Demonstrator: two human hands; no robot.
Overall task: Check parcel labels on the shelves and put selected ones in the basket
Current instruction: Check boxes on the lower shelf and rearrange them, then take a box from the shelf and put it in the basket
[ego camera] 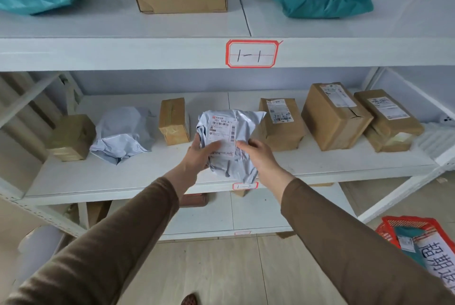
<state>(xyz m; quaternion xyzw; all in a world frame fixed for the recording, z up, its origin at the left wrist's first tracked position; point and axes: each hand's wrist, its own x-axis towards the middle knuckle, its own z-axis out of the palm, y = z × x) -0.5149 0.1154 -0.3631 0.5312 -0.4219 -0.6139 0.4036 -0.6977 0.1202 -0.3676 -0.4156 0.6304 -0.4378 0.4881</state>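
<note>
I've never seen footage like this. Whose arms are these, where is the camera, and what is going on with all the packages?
There is no robot here: a person wears one camera on the head, looking down at their own arms in brown sleeves. Both hands, the left hand and the right hand, hold a crumpled grey plastic mailer bag with its white printed label facing up, above the white metal shelf. On that shelf sit brown cardboard boxes and another grey bag. At lower right a red plastic basket already holds a teal parcel.
</note>
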